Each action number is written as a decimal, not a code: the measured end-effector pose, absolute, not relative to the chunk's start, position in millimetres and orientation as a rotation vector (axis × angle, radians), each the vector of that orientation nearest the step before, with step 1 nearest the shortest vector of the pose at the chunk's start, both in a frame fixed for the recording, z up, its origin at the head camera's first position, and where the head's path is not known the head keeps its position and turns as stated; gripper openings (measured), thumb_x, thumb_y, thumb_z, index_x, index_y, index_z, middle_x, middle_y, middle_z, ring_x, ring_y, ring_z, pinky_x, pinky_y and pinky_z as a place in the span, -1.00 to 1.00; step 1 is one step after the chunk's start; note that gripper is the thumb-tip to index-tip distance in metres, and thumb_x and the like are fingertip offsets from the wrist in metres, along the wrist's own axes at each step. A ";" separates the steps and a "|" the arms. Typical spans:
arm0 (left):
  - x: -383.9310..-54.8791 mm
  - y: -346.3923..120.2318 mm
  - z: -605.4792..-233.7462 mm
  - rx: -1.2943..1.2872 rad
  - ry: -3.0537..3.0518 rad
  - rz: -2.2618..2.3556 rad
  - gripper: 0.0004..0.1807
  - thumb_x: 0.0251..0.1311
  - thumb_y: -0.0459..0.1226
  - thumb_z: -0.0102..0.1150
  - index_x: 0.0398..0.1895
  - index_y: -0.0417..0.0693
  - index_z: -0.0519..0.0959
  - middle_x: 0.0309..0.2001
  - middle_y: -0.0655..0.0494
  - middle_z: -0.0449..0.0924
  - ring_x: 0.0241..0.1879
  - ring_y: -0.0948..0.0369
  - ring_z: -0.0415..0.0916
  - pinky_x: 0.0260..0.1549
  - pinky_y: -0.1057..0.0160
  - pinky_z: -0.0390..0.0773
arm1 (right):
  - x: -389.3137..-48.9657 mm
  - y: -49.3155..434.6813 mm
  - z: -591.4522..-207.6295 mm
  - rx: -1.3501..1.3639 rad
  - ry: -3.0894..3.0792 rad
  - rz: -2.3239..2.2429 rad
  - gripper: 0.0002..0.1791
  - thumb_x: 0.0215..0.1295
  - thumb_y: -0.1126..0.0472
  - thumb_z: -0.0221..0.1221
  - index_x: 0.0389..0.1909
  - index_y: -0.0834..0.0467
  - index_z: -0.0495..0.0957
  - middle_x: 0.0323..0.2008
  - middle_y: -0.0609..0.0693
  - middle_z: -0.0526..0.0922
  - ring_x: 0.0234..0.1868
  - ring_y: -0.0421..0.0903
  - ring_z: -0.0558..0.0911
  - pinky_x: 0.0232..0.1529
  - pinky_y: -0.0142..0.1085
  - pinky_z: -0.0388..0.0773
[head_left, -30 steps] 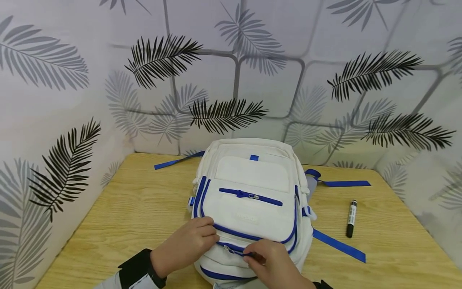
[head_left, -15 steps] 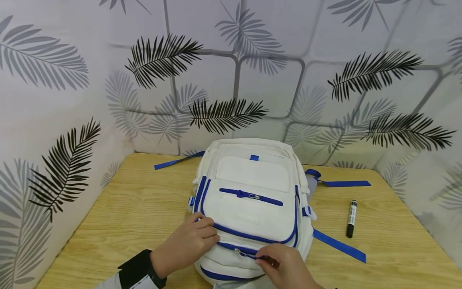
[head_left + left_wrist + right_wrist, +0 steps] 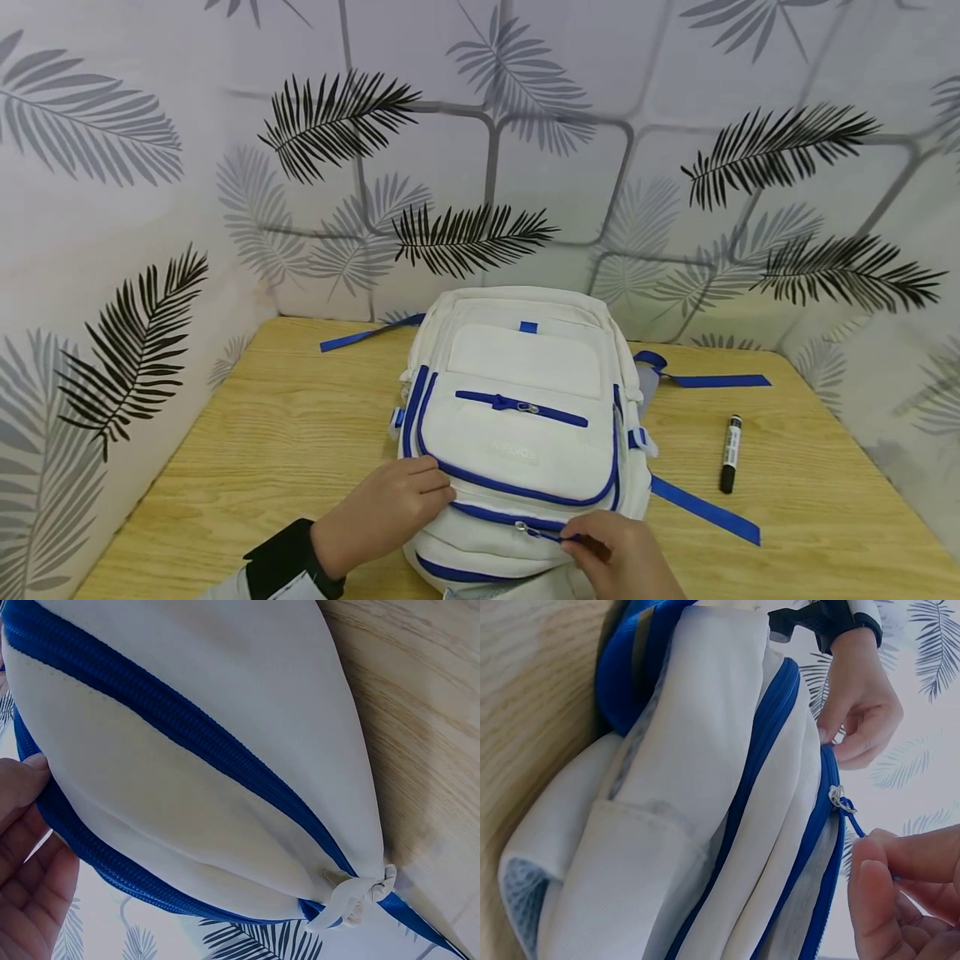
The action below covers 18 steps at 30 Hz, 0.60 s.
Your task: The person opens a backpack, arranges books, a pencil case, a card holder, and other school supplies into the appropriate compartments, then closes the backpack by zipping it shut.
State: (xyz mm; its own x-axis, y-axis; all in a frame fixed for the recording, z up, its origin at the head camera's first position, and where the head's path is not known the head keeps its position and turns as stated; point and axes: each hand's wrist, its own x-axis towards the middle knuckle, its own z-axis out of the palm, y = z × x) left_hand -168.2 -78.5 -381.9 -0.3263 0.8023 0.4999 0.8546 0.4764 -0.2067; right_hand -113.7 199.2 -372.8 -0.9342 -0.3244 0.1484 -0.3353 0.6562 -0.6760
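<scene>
A white backpack (image 3: 517, 358) with blue zips lies front side up. My right hand (image 3: 626, 554) pinches the blue cord pull (image 3: 855, 823) of the lower front zip between thumb and finger. The metal slider (image 3: 835, 796) hangs at the cord's other end. In the right wrist view, the zip is joined between the slider and my left hand; past the slider, its blue edges stand apart over grey lining (image 3: 799, 911). My left hand (image 3: 386, 504) pinches the bag's blue-edged fabric at the zip's left, also seen in the left wrist view.
The wooden table (image 3: 300, 408) carries the bag. A black-and-white marker (image 3: 731, 454) lies to its right. Loose blue straps (image 3: 708, 512) spread out on both sides. Leaf-patterned cloth (image 3: 555, 183) rises behind and at the sides.
My right hand has drawn the zip slider to the right along the lower front zip. The left hand has stayed at its spot, its fingers shifting slightly.
</scene>
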 end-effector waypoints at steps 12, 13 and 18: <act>-168.5 -78.7 -379.8 -1.375 -2.252 -0.152 -0.81 -0.13 -0.38 0.29 -0.37 -0.02 0.63 -0.40 0.25 0.59 -0.31 0.36 0.46 -0.20 0.46 0.48 | -111.2 227.7 -383.8 0.045 -2.880 1.284 -0.88 -0.03 0.45 0.22 -0.46 0.18 0.58 -0.56 -0.04 0.55 -0.61 -0.31 0.44 -0.57 -0.48 0.45; -168.2 -78.6 -379.5 -1.376 -2.259 -0.151 -0.81 -0.13 -0.38 0.29 -0.37 -0.01 0.63 -0.40 0.25 0.59 -0.31 0.36 0.46 -0.20 0.46 0.48 | -111.0 229.7 -385.0 0.010 -2.876 1.283 -0.88 -0.03 0.45 0.22 -0.46 0.19 0.58 -0.57 -0.03 0.55 -0.62 -0.30 0.43 -0.58 -0.48 0.45; -167.1 -78.4 -380.0 -1.378 -2.251 -0.146 -0.82 -0.13 -0.38 0.28 -0.38 -0.02 0.63 -0.41 0.24 0.59 -0.32 0.36 0.46 -0.21 0.46 0.48 | -111.1 237.3 -388.2 -0.049 -2.850 1.256 -0.90 -0.04 0.44 0.23 -0.48 0.20 0.58 -0.62 -0.03 0.54 -0.66 -0.31 0.41 -0.61 -0.47 0.42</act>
